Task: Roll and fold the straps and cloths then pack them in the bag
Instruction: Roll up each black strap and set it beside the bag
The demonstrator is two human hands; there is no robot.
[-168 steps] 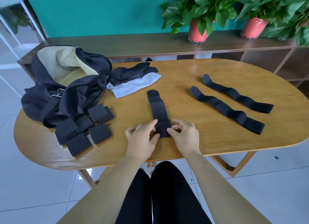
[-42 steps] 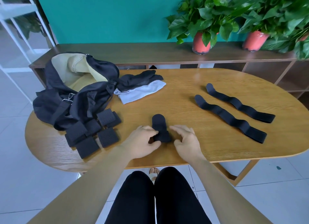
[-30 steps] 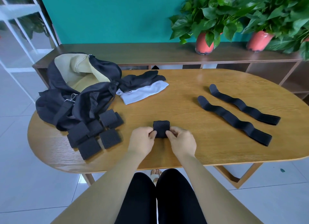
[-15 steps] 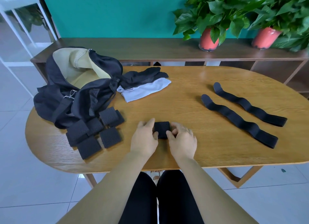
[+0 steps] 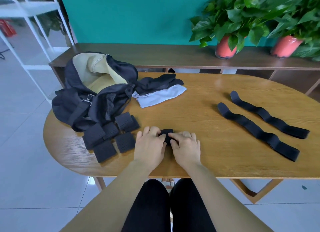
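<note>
- Head view: left hand (image 5: 149,145) and right hand (image 5: 185,147) side by side, fingers curled onto the rolled strap (image 5: 166,134), gripping it from both ends.
- Rolled strap sits on the table (image 5: 199,121), near its front edge, mostly hidden by fingers.
- Finished rolls (image 5: 110,136) clustered just left of the hands, touching the bag (image 5: 97,96).
- Bag open, tan lining up, at table's left end.
- Folded cloths (image 5: 161,91) beside the bag.
- Two flat straps (image 5: 256,129) on the right, well apart from the hands.

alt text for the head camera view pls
The left hand and right hand hold a rolled black strap on a table. An open bag and other rolls lie left of it, folded cloths behind, two flat straps right.
</note>
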